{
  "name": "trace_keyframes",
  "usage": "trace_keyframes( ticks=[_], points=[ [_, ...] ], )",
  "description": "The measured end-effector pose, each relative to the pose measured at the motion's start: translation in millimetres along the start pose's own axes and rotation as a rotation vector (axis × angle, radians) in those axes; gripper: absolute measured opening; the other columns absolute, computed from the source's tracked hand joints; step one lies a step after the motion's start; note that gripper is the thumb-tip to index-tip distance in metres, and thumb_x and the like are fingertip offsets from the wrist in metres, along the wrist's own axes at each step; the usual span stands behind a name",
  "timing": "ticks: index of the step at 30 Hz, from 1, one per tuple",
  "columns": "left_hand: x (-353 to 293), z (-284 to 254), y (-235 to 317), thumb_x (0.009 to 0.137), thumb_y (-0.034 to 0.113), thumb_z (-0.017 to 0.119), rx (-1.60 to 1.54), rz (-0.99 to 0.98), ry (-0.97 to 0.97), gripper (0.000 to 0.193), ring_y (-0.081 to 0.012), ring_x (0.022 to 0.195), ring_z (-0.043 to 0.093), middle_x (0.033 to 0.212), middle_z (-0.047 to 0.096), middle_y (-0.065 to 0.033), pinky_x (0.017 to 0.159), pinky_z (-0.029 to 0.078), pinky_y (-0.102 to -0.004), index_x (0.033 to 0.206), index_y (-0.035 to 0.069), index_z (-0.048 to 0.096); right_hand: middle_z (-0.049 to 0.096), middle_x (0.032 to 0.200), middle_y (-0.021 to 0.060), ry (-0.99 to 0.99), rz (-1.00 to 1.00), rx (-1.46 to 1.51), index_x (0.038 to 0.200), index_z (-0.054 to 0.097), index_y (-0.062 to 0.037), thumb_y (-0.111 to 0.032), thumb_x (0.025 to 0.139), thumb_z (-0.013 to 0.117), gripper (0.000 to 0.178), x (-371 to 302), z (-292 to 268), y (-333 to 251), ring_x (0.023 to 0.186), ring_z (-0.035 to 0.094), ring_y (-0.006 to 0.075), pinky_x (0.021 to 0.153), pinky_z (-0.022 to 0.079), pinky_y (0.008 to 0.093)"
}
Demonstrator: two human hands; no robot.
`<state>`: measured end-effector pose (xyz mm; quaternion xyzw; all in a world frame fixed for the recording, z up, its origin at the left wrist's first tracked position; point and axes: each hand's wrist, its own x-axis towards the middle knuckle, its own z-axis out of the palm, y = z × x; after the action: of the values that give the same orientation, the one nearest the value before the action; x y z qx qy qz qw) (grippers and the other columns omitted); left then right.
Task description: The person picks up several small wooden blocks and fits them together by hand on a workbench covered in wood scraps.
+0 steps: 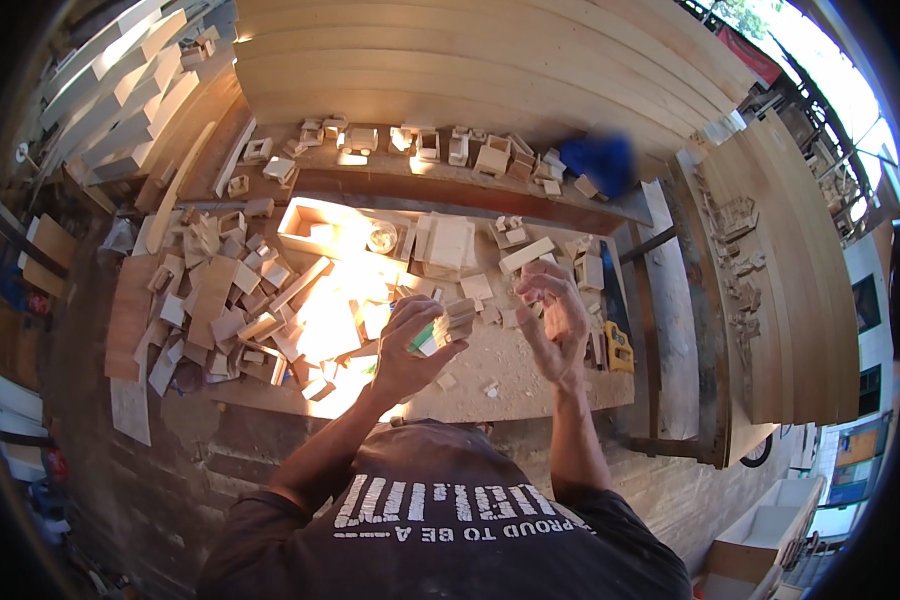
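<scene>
My left hand (pixel 407 350) curls around a small wooden block (pixel 458 318), whose pale end juts out past the fingertips. Between thumb and fingers shows a green and white patch (pixel 428 340); whether it is held or lies behind the hand, I cannot tell. To the right, my right hand (pixel 558 325) is raised over the workbench (pixel 525 385), fingers bent and thumb apart, with nothing visible in it. Wood shavings and small chips lie on the bench below both hands. A flat square wooden piece (pixel 450 243) rests beyond them.
A heap of wooden offcuts (pixel 215 285) covers the bench's left side, partly in glaring sunlight. Behind stand an open wooden box (pixel 310 222) and a round container (pixel 381 237). A yellow-handled saw (pixel 619 350) lies at the right edge. Small wooden models (pixel 428 146) line the back shelf.
</scene>
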<state>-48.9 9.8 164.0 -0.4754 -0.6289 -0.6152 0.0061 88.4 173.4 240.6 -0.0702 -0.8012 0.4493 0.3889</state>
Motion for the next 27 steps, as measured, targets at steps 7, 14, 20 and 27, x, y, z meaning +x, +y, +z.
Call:
trace_keyframes(
  ticks=[7, 14, 20, 27],
  points=[
    [1, 20, 8, 0.066, 0.013, 0.092, 0.029, 0.002, 0.201, 0.053, -0.0341, 0.102, 0.061, 0.105, 0.064, -0.0154, 0.089, 0.05, -0.043, 0.108, -0.003, 0.063, 0.062, 0.122, 0.0154, 0.132, 0.194, -0.26, 0.124, 0.056, -0.0033, -0.018, 0.074, 0.086, 0.06, -38, 65, -23, 0.108, 0.062, 0.0293, 0.09, 0.05, 0.0424],
    [1, 28, 19, 0.064, 0.016, 0.093, 0.037, -0.019, 0.237, 0.059, -0.0345, 0.102, 0.06, 0.103, 0.064, -0.0152, 0.089, 0.048, -0.0429, 0.11, -0.002, 0.06, 0.065, 0.113, 0.0178, 0.283, 0.139, -0.384, 0.115, 0.062, 0.0, -0.015, 0.073, 0.086, 0.051, -35, 83, -19, 0.104, 0.063, 0.0359, 0.09, 0.05, 0.0423],
    [3, 10, 28, 0.066, 0.016, 0.092, 0.043, 0.006, 0.077, 0.064, -0.0356, 0.106, 0.058, 0.112, 0.061, -0.0162, 0.095, 0.046, -0.0435, 0.118, -0.001, 0.057, 0.067, 0.113, 0.018, 0.219, 0.133, -0.328, 0.115, 0.064, 0.0015, -0.013, 0.076, 0.085, 0.047, -32, 65, -17, 0.104, 0.067, 0.0323, 0.089, 0.053, 0.0395],
    [34, -48, 32, 0.077, 0.009, 0.085, -0.432, 0.068, -0.095, 0.056, -0.0309, 0.125, 0.055, 0.132, 0.061, -0.0148, 0.104, 0.046, -0.0412, 0.126, 0.007, 0.06, 0.068, 0.111, 0.0163, -0.116, -0.084, -0.304, 0.117, 0.066, 0.0005, -0.009, 0.071, 0.088, 0.052, -8, 31, -37, 0.102, 0.067, 0.0308, 0.086, 0.054, 0.0373]
  ],
)
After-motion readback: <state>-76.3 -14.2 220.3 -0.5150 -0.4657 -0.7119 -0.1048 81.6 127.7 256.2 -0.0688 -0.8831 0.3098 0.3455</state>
